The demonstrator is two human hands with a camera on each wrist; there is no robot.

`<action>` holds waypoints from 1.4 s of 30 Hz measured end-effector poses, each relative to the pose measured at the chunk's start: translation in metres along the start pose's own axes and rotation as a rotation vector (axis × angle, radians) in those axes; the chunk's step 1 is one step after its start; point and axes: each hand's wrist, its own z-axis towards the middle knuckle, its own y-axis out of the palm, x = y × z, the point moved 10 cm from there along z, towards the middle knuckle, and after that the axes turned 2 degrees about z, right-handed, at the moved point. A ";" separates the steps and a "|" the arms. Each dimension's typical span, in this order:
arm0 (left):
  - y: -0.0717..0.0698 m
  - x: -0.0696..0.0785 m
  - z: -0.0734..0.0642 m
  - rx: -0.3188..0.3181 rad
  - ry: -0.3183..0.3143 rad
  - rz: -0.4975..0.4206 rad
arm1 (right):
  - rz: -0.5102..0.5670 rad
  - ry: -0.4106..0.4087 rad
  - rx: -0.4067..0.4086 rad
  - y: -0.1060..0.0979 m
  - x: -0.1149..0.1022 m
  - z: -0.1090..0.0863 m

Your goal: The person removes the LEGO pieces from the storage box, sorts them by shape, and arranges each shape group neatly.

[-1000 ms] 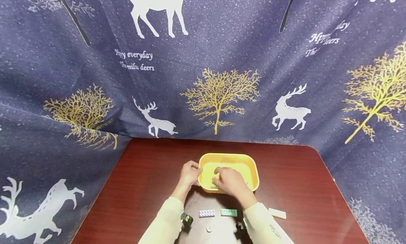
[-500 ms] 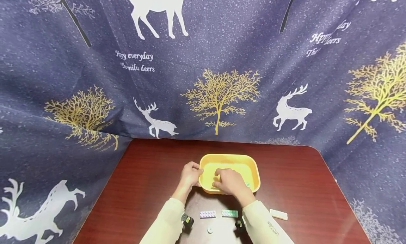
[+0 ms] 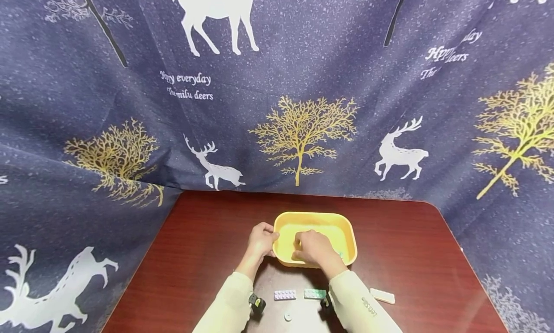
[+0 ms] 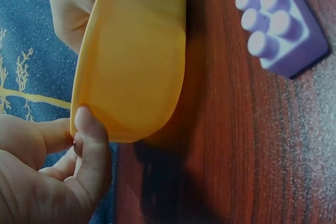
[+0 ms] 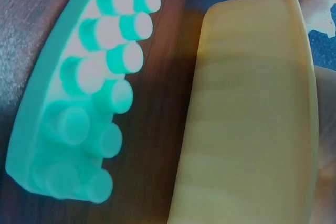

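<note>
Yellow bin (image 3: pixel 332 231) sits on the tabletop (image 3: pixel 207 236), a small greenish piece (image 3: pixel 341 254) inside near its right end; your left grip (image 3: pixel 261 241) pinches the rim at the left end. Your right grip (image 3: pixel 316 246) reaches inside, fingers bent; cannot tell whether it holds anything. Purple brick (image 3: pixel 284 295) and green brick (image 3: pixel 315 293) lie outside, on your side.

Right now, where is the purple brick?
In the head view, the purple brick lies left of the green brick, on the near side of the yellow bin.

From where I stand, a curtained-off tabletop corner: dark-blue deer-printed cloth (image 3: pixel 277 78) across the upper frame, reddish-brown wood-grain table (image 3: pixel 402 256) below.
</note>
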 end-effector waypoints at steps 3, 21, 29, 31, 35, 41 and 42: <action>0.001 0.000 -0.001 0.001 0.004 0.000 | -0.010 -0.004 0.003 -0.001 -0.001 0.000; 0.001 0.005 -0.002 0.004 0.005 0.005 | -0.005 -0.010 -0.051 0.001 0.001 0.002; 0.001 0.001 -0.001 -0.003 -0.005 0.005 | 0.030 -0.015 -0.030 -0.004 0.003 -0.001; 0.001 0.001 -0.001 -0.003 0.001 0.002 | 0.038 -0.017 -0.026 -0.005 0.003 -0.002; -0.001 0.000 0.000 0.002 0.002 0.004 | 0.036 -0.023 -0.019 -0.006 0.004 -0.003; 0.000 -0.001 0.000 -0.002 0.000 0.004 | 0.019 -0.031 0.030 -0.012 0.006 -0.007; 0.000 -0.001 0.000 -0.003 -0.002 0.005 | 0.017 -0.031 0.040 -0.014 0.006 -0.008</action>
